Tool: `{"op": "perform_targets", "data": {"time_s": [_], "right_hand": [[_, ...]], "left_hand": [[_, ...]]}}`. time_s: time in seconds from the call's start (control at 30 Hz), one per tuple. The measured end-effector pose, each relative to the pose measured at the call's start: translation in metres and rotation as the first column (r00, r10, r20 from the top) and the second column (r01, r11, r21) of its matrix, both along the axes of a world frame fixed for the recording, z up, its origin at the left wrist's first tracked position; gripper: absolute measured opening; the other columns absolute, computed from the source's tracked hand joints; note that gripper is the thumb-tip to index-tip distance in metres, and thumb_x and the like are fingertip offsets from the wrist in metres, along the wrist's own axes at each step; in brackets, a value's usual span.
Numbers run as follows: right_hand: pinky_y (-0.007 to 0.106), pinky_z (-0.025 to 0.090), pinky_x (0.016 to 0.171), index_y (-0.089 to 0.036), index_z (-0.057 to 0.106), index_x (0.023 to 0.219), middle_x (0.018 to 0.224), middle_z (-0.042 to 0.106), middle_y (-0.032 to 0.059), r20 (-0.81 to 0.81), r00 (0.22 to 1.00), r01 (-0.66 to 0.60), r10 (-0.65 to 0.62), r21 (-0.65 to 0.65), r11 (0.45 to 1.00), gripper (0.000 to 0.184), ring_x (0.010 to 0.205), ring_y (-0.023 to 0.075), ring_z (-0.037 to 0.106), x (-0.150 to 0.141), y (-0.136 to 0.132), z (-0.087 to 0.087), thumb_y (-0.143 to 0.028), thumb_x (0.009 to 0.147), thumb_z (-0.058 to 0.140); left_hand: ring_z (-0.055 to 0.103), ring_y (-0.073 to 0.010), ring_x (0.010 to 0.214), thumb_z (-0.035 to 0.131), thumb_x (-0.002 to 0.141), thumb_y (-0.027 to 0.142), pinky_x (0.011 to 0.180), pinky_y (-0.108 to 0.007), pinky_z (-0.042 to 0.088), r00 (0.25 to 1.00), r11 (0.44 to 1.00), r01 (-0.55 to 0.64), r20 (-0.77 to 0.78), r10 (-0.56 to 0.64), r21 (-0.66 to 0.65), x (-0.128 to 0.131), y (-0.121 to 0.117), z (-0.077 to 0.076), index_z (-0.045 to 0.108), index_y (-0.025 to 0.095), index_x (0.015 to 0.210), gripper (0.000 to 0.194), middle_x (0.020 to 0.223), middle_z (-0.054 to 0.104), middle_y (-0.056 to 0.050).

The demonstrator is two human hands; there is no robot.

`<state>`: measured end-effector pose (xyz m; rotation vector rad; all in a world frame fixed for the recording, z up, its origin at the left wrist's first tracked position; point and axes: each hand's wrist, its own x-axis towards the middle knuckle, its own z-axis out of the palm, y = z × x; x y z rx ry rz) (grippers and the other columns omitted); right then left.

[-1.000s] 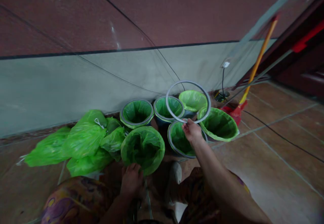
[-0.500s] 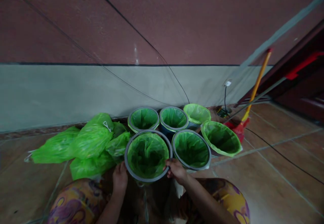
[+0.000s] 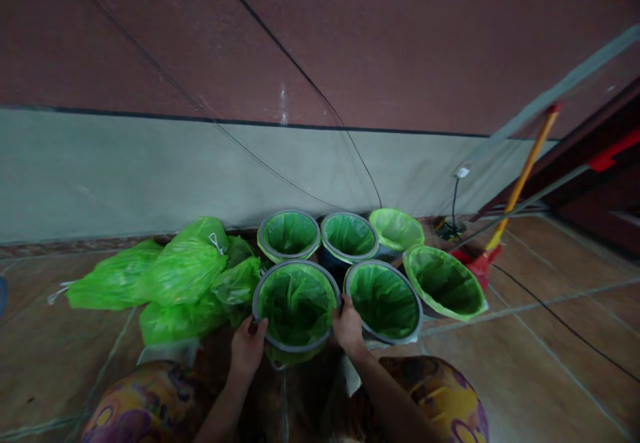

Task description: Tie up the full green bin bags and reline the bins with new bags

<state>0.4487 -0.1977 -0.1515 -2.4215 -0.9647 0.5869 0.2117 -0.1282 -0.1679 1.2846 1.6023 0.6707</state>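
A trash bin (image 3: 298, 349) with a grey ring around its rim stands right in front of me, lined with a green plastic bag (image 3: 299, 299). My left hand (image 3: 248, 347) grips the left side of this rim, fingers bent over it. At the opposite side, my right hand (image 3: 347, 325) pinches the rim near a small dark part. Some of the green liner shows below the ring. Close by on the right is another lined bin with a grey ring (image 3: 419, 316). The lower body of the front bin is mostly in shadow.
Several more lined bins (image 3: 289, 256) stand along the wall. Full green bags (image 3: 185, 266) lie at left. A red dustpan (image 3: 481, 266) and a yellow-handled tool (image 3: 523, 176) lean at right. A black cable (image 3: 560, 316) crosses the tiled floor.
My left hand has come up from beside the bin onto its rim. My right hand keeps its hold on the other side. The view has shifted slightly.
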Motion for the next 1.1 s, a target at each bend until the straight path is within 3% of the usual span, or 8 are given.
{"op": "perform_targets", "data": {"time_s": [0.23,0.4,0.7,0.9,1.1], "right_hand": [[0.029,0.047,0.093,-0.005,0.054,0.128,0.114,0.069,0.0188,0.11,0.994,-0.033,0.025,0.07,0.997,0.043,0.108,0.0244,0.066,-0.001,0.001,-0.022,-0.01,0.086,0.045],[0.031,0.048,0.09,-0.005,0.055,0.124,0.112,0.068,0.0203,0.155,0.987,-0.042,0.031,0.067,0.997,0.041,0.108,0.0248,0.065,0.001,-0.001,-0.033,-0.01,0.086,0.044],[0.027,0.047,0.085,-0.006,0.057,0.123,0.108,0.067,0.0178,0.158,0.984,-0.084,0.086,-0.018,0.996,0.041,0.099,0.0227,0.066,-0.005,0.001,-0.031,-0.007,0.085,0.042],[0.027,0.047,0.082,-0.006,0.055,0.127,0.111,0.067,0.0175,0.156,0.983,-0.088,0.096,-0.059,0.994,0.044,0.098,0.0219,0.066,-0.007,0.002,-0.032,-0.005,0.084,0.043],[0.026,0.047,0.082,-0.006,0.048,0.133,0.115,0.067,0.018,0.138,0.987,-0.069,0.079,-0.079,0.995,0.047,0.1,0.0214,0.067,-0.01,0.002,-0.041,-0.005,0.087,0.042]], "left_hand": [[0.065,-0.0194,0.055,0.059,0.075,0.044,0.049,-0.03,0.054,1.0,0.998,-0.026,0.01,0.026,-0.055,0.007,0.003,0.006,0.063,0.015,0.101,0.04,0.067,0.066,-0.001],[0.064,-0.0199,0.051,0.06,0.073,0.046,0.049,-0.031,0.054,1.0,0.999,-0.011,0.012,0.011,-0.038,0.005,0.003,-0.001,0.062,0.013,0.105,0.046,0.066,0.066,-0.002],[0.065,-0.0216,0.054,0.059,0.073,0.044,0.046,-0.031,0.053,0.999,0.999,-0.034,0.028,0.034,-0.004,0.004,-0.001,-0.01,0.066,0.015,0.097,0.038,0.06,0.064,-0.001],[0.071,-0.0251,0.08,0.054,0.078,0.033,0.066,-0.031,0.057,0.994,0.99,0.012,-0.107,0.003,0.137,0.003,0.0,-0.01,0.07,0.017,0.094,0.027,0.077,0.074,-0.008],[0.07,-0.0287,0.099,0.048,0.082,0.025,0.086,-0.037,0.054,0.958,0.985,0.098,-0.281,-0.054,0.145,0.003,0.002,-0.019,0.067,0.012,0.113,0.037,0.104,0.076,-0.015]]}}
